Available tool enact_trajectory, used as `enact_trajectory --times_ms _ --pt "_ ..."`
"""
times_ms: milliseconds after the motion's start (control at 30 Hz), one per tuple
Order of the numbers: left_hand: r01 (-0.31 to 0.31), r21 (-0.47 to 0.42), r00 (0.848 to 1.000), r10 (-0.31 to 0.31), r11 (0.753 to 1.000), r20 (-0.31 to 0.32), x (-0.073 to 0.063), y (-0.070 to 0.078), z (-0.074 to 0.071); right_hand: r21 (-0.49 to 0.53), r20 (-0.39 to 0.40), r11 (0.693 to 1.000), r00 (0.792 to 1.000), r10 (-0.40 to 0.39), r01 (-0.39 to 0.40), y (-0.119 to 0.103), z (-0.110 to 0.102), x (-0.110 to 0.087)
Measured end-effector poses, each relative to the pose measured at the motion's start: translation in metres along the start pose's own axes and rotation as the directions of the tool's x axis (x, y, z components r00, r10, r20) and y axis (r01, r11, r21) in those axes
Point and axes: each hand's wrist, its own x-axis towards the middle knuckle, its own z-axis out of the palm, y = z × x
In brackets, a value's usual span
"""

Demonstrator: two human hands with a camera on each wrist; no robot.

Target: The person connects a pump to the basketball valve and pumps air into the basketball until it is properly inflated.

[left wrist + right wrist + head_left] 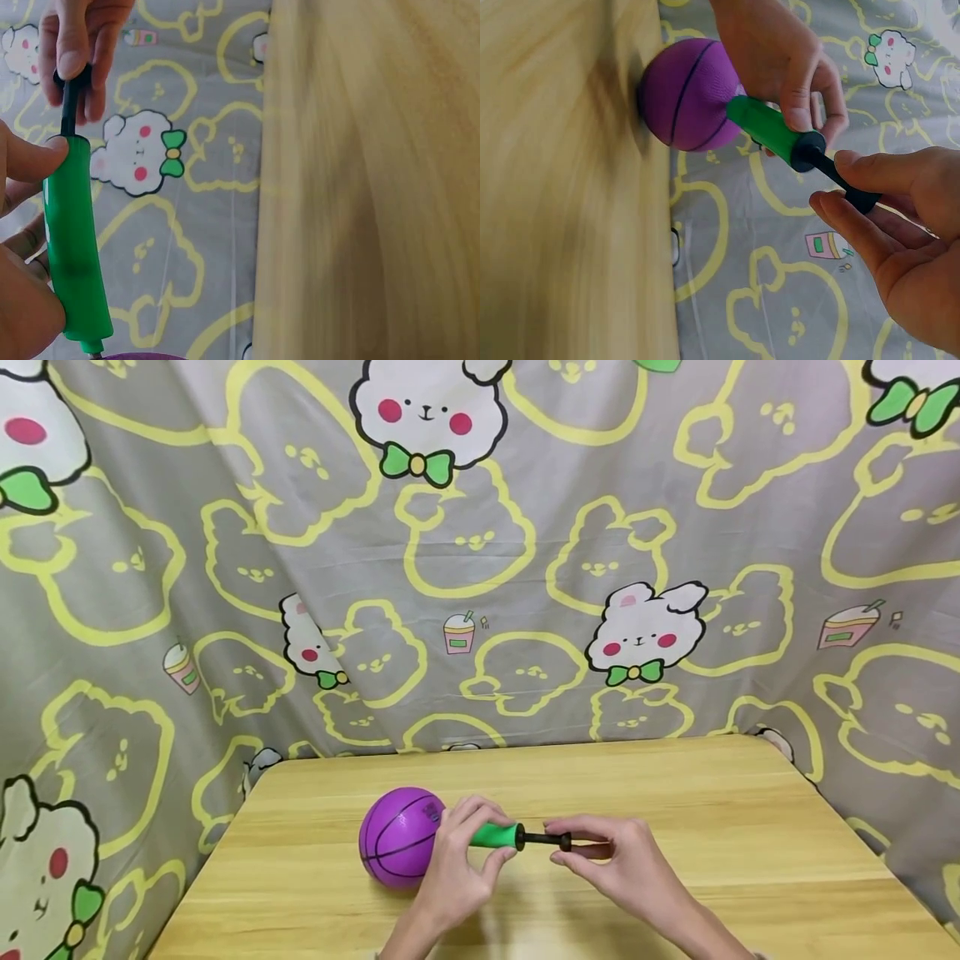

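Note:
A purple ball (397, 839) with black basketball lines rests on the table. My left hand (457, 860) grips the green barrel of a small hand pump (75, 240), whose nozzle end meets the ball. In the right wrist view the barrel slants from the ball (686, 97) toward my other hand. Pinched between thumb and fingers of my right hand (630, 860) is the pump's black handle (861, 199). A stretch of black rod (542, 838) shows between handle and barrel.
The wooden table (675, 785) lies under both hands. Behind it and along its sides hangs a grey curtain (495, 585) printed with cartoon bunnies, yellow outlines and drink cups.

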Motion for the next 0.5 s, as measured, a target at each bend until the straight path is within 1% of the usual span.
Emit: enact_trajectory --times_ms 300,500 --pt "0.041 0.01 0.999 -0.041 0.999 -0.012 0.004 -0.006 -0.009 -0.009 -0.011 0.999 0.999 0.042 -0.042 -0.007 -0.019 0.002" --pt "0.067 0.007 0.998 -0.067 0.998 -0.02 0.005 -0.009 -0.014 0.005 0.006 0.998 0.998 0.062 -0.062 -0.01 -0.033 0.003"
